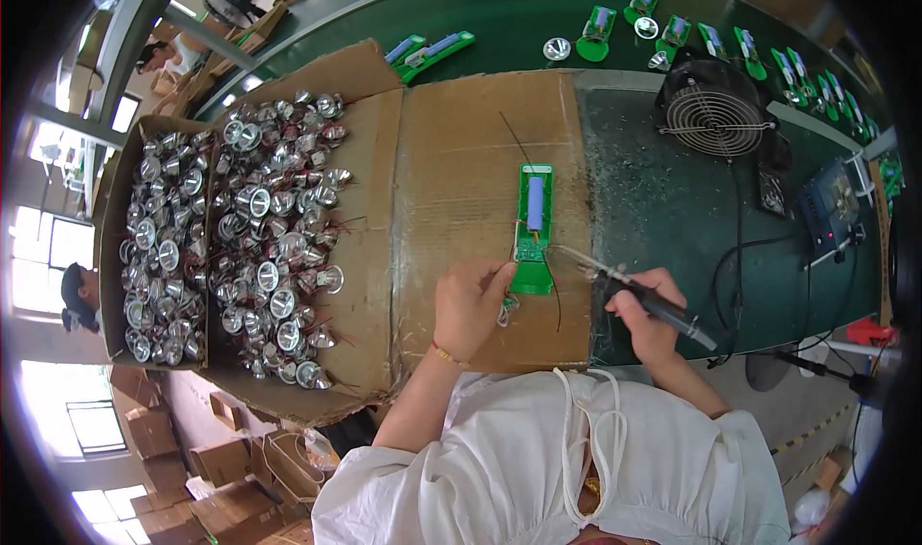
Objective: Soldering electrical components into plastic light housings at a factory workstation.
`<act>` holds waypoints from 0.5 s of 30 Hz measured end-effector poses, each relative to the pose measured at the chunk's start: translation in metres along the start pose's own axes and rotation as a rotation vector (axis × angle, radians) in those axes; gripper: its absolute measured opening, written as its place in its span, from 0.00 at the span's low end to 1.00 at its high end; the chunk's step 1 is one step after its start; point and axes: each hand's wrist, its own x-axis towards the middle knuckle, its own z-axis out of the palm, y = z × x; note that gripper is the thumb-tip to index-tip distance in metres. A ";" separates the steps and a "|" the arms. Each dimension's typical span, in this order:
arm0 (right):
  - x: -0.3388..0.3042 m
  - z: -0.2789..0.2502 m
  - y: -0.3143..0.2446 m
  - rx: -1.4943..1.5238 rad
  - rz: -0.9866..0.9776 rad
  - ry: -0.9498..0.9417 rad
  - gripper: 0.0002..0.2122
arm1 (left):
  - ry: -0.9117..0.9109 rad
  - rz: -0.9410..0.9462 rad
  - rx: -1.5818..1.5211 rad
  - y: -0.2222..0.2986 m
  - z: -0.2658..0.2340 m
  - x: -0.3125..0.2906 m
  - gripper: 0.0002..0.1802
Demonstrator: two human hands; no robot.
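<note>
A green plastic housing lies on the cardboard in front of me. It holds a blue-purple cylindrical battery and a small green circuit board. My left hand is closed in a pinch at the board's left side; what its fingertips hold is too small to make out. Just below them is a small silvery piece with thin wires, partly hidden by the hand. My right hand grips a soldering iron by its dark handle, its metal tip reaching the board's right edge.
A cardboard box on the left bears many silver reflector cups with wires. At the right are a fan with a wire guard, a blue soldering station and black cables. More green housings line the bench's far side.
</note>
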 end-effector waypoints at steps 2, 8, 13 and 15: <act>-0.004 0.005 0.007 0.035 -0.050 -0.031 0.07 | -0.001 0.048 0.059 -0.007 0.008 0.001 0.08; -0.007 0.008 0.002 0.021 0.022 0.034 0.07 | -0.040 0.125 0.025 -0.010 0.012 0.004 0.08; -0.006 0.013 -0.002 0.021 0.017 0.073 0.07 | -0.005 0.151 0.010 -0.012 0.017 0.009 0.07; -0.005 0.015 0.000 0.013 0.007 0.065 0.07 | -0.003 0.148 0.006 -0.013 0.018 0.010 0.07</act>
